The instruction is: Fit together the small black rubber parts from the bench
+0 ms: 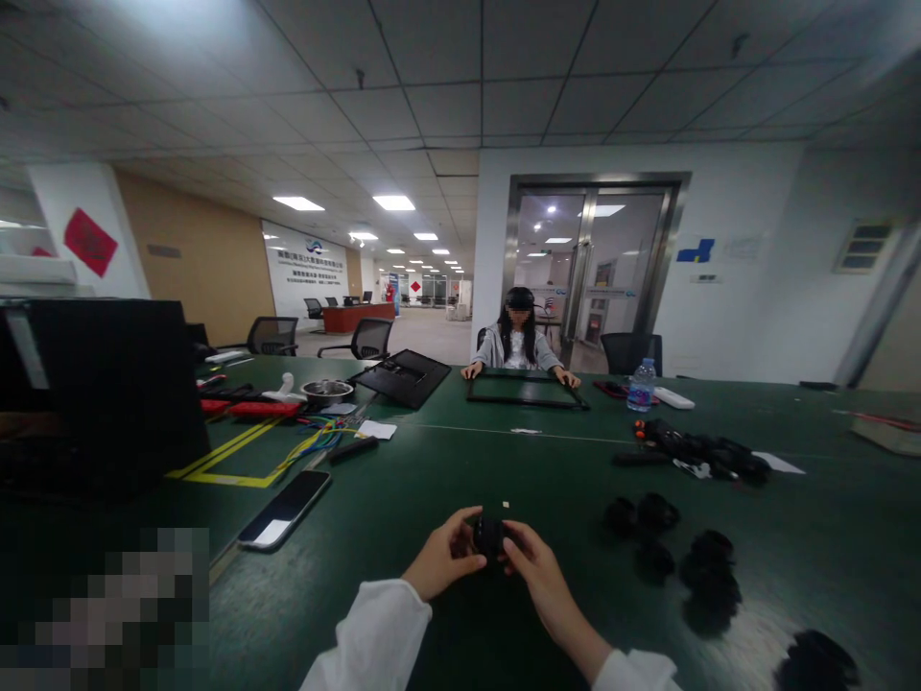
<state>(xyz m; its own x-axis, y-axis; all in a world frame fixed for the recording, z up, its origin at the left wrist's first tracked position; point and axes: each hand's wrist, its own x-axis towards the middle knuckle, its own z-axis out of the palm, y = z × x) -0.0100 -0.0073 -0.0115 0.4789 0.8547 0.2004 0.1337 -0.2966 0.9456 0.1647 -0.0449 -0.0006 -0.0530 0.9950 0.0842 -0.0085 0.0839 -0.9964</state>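
Between my two hands, just above the green table, is a small round black part (488, 536) whose exact kind I cannot make out. My left hand (447, 557) grips its left side with thumb and fingers. From the right, my right hand (533, 566) pinches the same part with its fingertips. A tiny pale square piece (506, 505) lies on the table just beyond it. Off to the right are several similar-looking black parts, among them a cluster (711, 566) and another group (656, 512).
Across the green table (460, 470), a person holds a black rectangular frame (529, 389). A phone (286, 511), coloured wires (317, 443), a metal bowl (327, 390) and a black panel (404, 377) lie leftward. On the right stand a water bottle (642, 386) and a dark heap (701, 451).
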